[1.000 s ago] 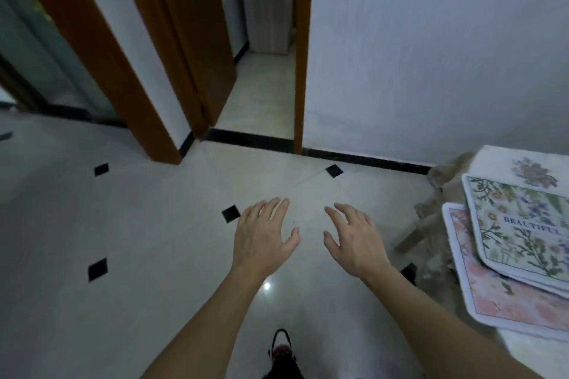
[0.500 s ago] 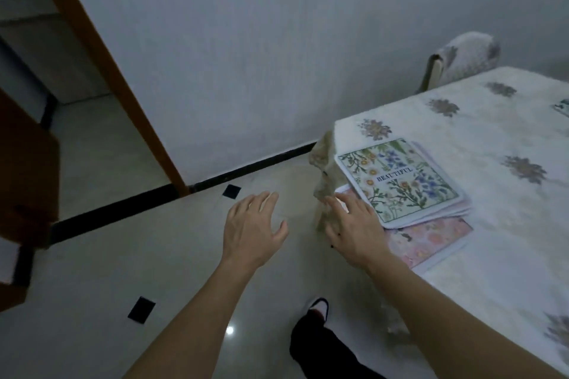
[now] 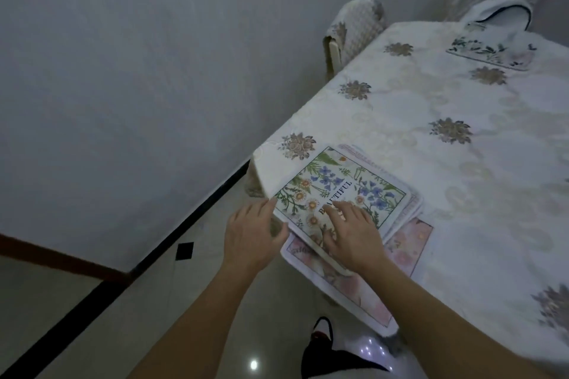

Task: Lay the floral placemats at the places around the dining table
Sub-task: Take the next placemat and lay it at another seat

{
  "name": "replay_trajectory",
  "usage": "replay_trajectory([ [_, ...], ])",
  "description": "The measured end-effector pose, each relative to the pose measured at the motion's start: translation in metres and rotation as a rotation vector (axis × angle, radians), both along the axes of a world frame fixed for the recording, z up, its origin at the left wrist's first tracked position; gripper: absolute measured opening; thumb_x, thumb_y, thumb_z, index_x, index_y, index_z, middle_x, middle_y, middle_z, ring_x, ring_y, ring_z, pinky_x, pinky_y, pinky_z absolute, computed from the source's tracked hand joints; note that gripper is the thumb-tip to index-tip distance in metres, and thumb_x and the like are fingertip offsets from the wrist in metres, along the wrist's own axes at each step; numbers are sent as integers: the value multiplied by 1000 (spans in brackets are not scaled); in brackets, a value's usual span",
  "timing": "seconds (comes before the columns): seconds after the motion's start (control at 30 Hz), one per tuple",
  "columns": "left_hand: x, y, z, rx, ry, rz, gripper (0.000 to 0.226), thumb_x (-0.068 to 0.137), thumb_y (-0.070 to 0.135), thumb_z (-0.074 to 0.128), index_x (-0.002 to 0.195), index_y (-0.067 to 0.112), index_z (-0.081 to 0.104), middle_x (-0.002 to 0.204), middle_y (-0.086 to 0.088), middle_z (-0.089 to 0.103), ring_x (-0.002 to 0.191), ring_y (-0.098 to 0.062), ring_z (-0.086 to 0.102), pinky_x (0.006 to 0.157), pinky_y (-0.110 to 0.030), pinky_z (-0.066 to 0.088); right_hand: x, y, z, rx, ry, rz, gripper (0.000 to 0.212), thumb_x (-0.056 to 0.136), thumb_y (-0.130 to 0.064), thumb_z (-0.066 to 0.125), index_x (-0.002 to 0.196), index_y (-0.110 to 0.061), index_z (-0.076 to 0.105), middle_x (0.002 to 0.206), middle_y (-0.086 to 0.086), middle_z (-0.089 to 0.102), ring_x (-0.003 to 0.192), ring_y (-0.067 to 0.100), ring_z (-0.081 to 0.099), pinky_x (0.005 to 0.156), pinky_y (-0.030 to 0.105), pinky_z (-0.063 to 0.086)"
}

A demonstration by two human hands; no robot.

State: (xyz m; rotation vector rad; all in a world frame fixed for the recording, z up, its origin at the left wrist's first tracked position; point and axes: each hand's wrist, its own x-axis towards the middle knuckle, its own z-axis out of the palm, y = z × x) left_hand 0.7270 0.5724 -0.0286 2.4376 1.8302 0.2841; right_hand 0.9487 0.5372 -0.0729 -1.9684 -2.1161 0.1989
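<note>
Left hand (image 3: pixel 251 237), fingers relaxed, at the left edge of the top placemat (image 3: pixel 338 188); right hand (image 3: pixel 351 234), fingers straight, flat upon it. The stack (image 3: pixel 412 206) overhangs the near-left corner of the table (image 3: pixel 462 163): sliding the top placemat could drag the pink placemat (image 3: pixel 354 289) floorward.

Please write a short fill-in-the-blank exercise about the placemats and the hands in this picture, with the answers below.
1. The right hand lies on the top placemat, which bears the word ____.
2. The lowest placemat that shows in the stack is mostly ____.
3. The stack lies at a ____ of the table.
4. Only ____ placemat, the far placemat, lies apart from the stack.

Answers: BEAUTIFUL; pink; corner; one
</note>
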Motion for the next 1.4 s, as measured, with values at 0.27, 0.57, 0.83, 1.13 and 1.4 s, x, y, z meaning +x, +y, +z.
replay_trajectory([
  [0.27, 56, 81, -12, -17, -14, -158, 54, 84, 52, 47, 121, 16, 65, 115, -1, 69, 98, -24, 66, 78, -38, 54, 57, 40, -6, -29, 17, -212, 50, 87, -36, 58, 132, -14, 56, 129, 13, 60, 116, 33, 58, 97, 48, 47],
  [0.57, 85, 151, -37, -209, -31, -236, 57, 93, 55, 48, 139, 19, 51, 134, -3, 59, 115, -25, 55, 94, -40, 45, 84, 30, -26, -122, 68, -480, 57, 86, -36, 59, 139, -13, 51, 135, 13, 57, 123, 33, 55, 98, 48, 49],
  [0.83, 85, 200, -62, -352, -86, -291, 69, 91, 62, 49, 146, 22, 39, 143, -6, 49, 122, -28, 50, 96, -43, 46, 68, 8, -34, -233, 70, -785, 58, 86, -34, 66, 136, -8, 52, 124, 16, 61, 109, 35, 59, 81, 44, 55],
  [1.13, 78, 226, -85, -577, -162, -288, 80, 89, 61, 54, 147, 9, 35, 133, -17, 46, 120, -32, 47, 98, -44, 45, 27, 6, -37, -303, 290, -1116, 44, 95, -39, 52, 131, -15, 46, 105, 7, 50, 91, 27, 53, 72, 39, 52],
  [1.4, 76, 235, -87, -610, -295, -259, 48, 91, 33, 66, 130, 9, 50, 113, -7, 49, 96, -22, 52, 83, -35, 46, 16, 19, -45, -305, 406, -1223, 38, 95, -38, 53, 123, -13, 49, 105, 7, 47, 83, 26, 53, 70, 37, 50],
])
